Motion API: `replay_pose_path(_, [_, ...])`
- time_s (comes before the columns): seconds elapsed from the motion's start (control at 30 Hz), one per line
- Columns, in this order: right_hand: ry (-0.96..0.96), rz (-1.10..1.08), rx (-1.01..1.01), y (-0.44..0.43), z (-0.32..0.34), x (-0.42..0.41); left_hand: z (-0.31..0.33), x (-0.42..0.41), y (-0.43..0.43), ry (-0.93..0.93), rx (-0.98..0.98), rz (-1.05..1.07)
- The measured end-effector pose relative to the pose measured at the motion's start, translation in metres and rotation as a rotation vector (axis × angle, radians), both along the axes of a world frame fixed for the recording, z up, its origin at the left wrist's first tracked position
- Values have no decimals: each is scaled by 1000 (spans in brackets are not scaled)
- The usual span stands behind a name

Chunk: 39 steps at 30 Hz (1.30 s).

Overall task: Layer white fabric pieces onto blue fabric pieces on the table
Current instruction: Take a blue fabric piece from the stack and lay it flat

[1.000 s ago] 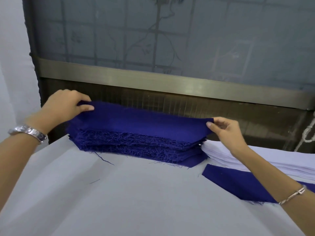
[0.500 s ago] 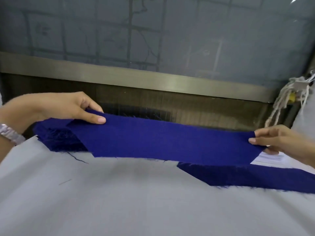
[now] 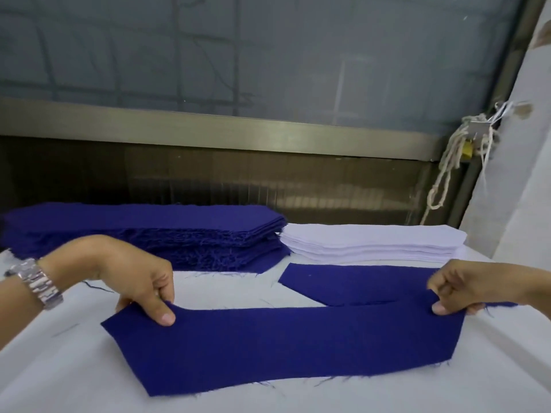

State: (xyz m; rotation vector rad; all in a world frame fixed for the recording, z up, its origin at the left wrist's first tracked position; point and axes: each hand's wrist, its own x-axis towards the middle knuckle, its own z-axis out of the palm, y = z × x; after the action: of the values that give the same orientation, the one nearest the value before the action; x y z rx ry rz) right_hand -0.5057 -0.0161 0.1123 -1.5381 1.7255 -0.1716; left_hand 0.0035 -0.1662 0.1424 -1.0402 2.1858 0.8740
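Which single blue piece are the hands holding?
The nearer blue piece, pinched by the left hand and right hand; the farther blue piece lies flat.

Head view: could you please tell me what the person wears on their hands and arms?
Both hands are bare, without gloves. The left hand has a silver-coloured metal link wristwatch on its wrist, with no sleeve showing on the forearm. The right hand shows nothing worn; its arm leaves the frame just past the wrist.
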Motion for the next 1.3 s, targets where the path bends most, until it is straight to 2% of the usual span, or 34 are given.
replay_pose_path(0.37, [40,17,115,4,1,9,-17,-7,0,-69,-82,66])
replay_pose_path(0.6, [104,22,95,4,-1,9,-17,-9,2,-118,-195,125])
replay_pose_path(0.73, [159,32,94,5,1,10,-13,-14,8,-157,-368,136])
replay_pose_path(0.87, [185,-1,73,7,3,11,-6,-26,19,-272,-789,40])
replay_pose_path(0.93, [201,-52,2,7,7,10,-4,-36,22,-149,-952,26])
replay_pose_path(1.0, [197,-157,-120,2,11,6,-1,-50,24,58,-1054,57])
replay_pose_path(1.17, [150,-554,-498,-23,12,-21,4,-97,14,509,-1158,71])
replay_pose_path(1.23, [157,-684,-622,-32,10,-35,5,-117,5,609,-1194,42])
replay_pose_path(1.3, [191,-774,-710,-41,6,-50,4,-138,-6,624,-1268,-5])
